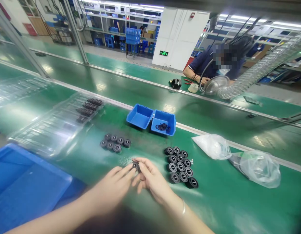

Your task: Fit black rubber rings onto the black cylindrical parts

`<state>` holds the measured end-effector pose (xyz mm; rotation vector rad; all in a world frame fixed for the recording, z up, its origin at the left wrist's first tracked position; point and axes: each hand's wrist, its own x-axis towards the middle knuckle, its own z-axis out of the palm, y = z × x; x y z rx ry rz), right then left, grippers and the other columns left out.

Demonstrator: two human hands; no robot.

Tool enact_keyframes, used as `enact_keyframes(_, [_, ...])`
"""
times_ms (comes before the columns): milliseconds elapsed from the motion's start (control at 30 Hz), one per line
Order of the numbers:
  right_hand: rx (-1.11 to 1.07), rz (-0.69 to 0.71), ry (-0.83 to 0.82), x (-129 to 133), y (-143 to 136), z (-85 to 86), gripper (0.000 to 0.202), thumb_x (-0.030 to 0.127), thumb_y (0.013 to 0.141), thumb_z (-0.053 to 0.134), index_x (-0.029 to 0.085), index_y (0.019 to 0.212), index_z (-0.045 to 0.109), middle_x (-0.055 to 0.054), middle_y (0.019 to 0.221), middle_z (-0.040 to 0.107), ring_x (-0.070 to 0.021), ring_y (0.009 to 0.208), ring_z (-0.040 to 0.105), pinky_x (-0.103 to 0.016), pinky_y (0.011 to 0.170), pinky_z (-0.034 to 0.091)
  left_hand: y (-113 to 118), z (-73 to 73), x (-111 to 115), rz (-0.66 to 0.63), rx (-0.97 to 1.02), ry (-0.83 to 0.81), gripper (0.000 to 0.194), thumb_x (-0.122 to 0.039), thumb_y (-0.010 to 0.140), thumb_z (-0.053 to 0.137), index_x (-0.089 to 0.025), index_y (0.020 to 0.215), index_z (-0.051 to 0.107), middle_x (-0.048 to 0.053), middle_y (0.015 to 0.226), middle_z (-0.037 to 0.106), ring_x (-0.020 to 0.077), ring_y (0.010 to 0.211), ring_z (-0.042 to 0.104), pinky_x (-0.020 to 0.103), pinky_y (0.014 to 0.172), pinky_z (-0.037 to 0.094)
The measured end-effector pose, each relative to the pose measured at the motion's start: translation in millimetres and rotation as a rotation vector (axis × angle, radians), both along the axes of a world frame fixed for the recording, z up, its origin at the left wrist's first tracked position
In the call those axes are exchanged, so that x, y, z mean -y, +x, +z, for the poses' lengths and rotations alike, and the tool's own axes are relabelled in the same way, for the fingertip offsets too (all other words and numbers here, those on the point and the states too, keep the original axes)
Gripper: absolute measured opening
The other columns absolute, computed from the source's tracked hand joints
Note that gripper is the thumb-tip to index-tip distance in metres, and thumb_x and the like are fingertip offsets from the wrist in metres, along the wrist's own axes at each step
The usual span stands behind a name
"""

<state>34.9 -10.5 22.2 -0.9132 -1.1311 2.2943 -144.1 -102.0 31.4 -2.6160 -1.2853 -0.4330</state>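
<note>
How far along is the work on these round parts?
Perhaps partway. The larger group of round parts, set in rows, may be done. The left hand and right hand hold one dark part. The smaller group and black loops in the blue bin probably remain.

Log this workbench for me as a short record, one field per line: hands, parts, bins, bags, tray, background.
Hands: left hand and right hand hold a small dark part at their fingertips
Parts: seven black round parts beyond the left hand; twelve more to the right
Bins: two small blue bins, side by side; the right one holds black loops
Bags: two clear plastic bags, far right
Tray: clear plastic, left, with dark pieces
Background: person working opposite
</note>
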Motion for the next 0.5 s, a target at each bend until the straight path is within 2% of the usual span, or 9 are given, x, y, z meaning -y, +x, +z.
enact_keyframes(167, [0.037,-0.106,0.104,2.3,-1.1,-3.3,0.05,0.048,0.087,0.065,0.02,0.125,0.046,-0.003,0.089,0.061,-0.0157,0.066,0.067,-0.024,0.044,0.053,-16.8,-5.3,-11.1,0.087,0.008,0.043,0.032,-0.006,0.091,0.036,-0.008,0.104,0.065,0.021,0.133,0.059,0.0331,0.137,0.041,0.048,0.102,0.04])
enact_keyframes(333, [0.15,-0.107,0.229,-7.0,-1.6,-1.1,0.051,0.052,0.09,0.056,0.017,0.125,0.045,-0.002,0.073,0.065,-0.0136,0.053,0.061,-0.027,0.051,0.05,-32.8,-10.0,-19.8,0.14,0.023,0.09,0.029,0.0,0.09,0.037,-0.005,0.098,0.065,0.024,0.13,0.06,0.0351,0.136,0.043,0.052,0.103,0.042])
enact_keyframes(500, [0.378,-0.151,0.535,-22.0,-9.2,15.2,0.04,0.047,0.091,0.054,0.019,0.12,0.055,-0.001,0.077,0.063,-0.0131,0.061,0.057,-0.029,0.065,0.046,-42.2,-5.4,-25.0,0.162,0.086,0.08,0.028,0.001,0.091,0.037,-0.005,0.097,0.064,0.024,0.131,0.06,0.0337,0.132,0.049,0.053,0.106,0.044])
